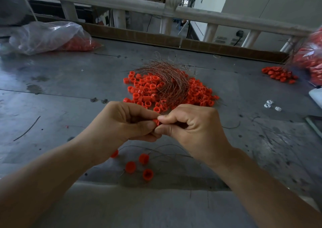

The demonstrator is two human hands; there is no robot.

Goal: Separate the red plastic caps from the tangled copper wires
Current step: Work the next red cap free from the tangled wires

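Red plastic caps lay in a heap around the middle of the grey metal table. Tangled copper wires were bunched over the heap's middle and far side. One small red cap was held up between both hands, nearer the near edge than the heap.

Left hand: fingers curled, thumb and forefinger pinching the small red cap from its left. Right hand: fingers curled too, thumb and forefinger tips gripping the cap's right side. Couldn't tell whether it also pinched a wire.

Four loose red caps sat under the hands, close to the near edge, with thin wire strands looping among them.

Containers:
- A clear plastic bag slumped at the far left corner, with bagged red caps showing through its right end.
- A second clear bag sat at the right edge, blurred and packed with red caps, with some thin wires poking out.
- A small heap of red caps lay on the table just beside that second bag.

A few small white plastic pieces lay near the right edge. A brown cardboard strip ran along the far edge, with a pale wooden rail behind it.
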